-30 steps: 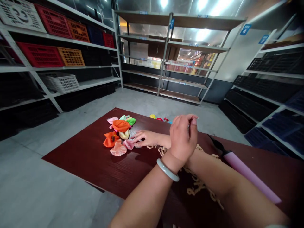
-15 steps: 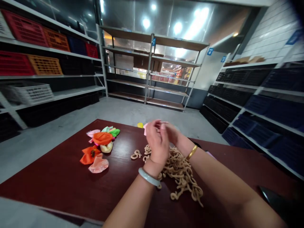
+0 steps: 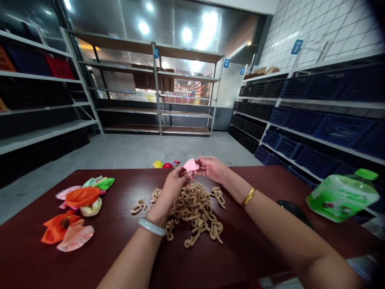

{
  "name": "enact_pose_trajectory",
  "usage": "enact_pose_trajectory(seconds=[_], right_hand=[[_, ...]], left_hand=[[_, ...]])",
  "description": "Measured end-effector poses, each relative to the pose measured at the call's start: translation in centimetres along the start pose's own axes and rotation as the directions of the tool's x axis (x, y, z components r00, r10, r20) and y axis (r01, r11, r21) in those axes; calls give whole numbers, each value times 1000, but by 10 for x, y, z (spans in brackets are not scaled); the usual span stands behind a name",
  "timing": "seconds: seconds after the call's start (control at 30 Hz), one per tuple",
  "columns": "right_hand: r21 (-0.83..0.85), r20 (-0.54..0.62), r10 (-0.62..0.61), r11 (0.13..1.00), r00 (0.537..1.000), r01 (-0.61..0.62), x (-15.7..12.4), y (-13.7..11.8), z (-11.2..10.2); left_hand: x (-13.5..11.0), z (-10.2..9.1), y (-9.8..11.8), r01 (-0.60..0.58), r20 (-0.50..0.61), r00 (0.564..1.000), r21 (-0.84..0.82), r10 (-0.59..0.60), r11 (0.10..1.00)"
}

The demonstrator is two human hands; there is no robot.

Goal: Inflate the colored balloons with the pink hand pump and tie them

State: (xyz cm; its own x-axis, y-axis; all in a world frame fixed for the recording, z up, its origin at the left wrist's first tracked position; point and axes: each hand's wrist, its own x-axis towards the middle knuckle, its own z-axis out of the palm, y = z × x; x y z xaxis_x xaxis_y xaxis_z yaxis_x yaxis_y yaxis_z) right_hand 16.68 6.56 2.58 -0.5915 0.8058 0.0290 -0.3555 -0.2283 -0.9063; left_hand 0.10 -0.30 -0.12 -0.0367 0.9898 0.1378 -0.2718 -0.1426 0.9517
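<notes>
A small piece of pink cloth [image 3: 191,165] is held up between my two hands, just beyond a pile of beige cord-like loops [image 3: 192,208]. My left hand [image 3: 176,181], with a pale bangle at the wrist, pinches its left side. On the right side, the fingers of my right hand [image 3: 213,168] close on its edge; a gold bangle is on that wrist. One loose beige loop [image 3: 138,206] lies left of the pile. Farther left rest several cloth pieces, among them an orange one [image 3: 82,197], a peach one [image 3: 75,237] and a green one [image 3: 106,184].
Everything lies on a dark red-brown table [image 3: 120,257]. A green bottle [image 3: 341,196] and a dark flat object [image 3: 293,210] stand or lie at the right. Past the far edge show yellow [image 3: 157,164] and red [image 3: 167,165] round things. Shelves with crates [image 3: 338,128] line the room.
My hands were close together, the left covering part of the right; now they are apart with the pink cloth between them. The view has turned right, bringing the green bottle in.
</notes>
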Motion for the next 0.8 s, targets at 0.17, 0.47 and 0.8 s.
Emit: enact_pose_trajectory(seconds=[0.17, 0.47, 0.8], right_hand=[[-41, -119, 68, 996, 991, -74, -12, -1, -15], [-48, -293, -12, 999, 956, -2, -15, -12, -27], [-309, 30, 132, 944, 991, -116, -31, 7, -10]], left_hand=[[-1, 1, -12, 109, 52, 991, 173, -119, 979], [-9, 2, -6, 308, 221, 925, 42, -310, 950], [-19, 11, 9, 296, 281, 923, -78, -264, 952]])
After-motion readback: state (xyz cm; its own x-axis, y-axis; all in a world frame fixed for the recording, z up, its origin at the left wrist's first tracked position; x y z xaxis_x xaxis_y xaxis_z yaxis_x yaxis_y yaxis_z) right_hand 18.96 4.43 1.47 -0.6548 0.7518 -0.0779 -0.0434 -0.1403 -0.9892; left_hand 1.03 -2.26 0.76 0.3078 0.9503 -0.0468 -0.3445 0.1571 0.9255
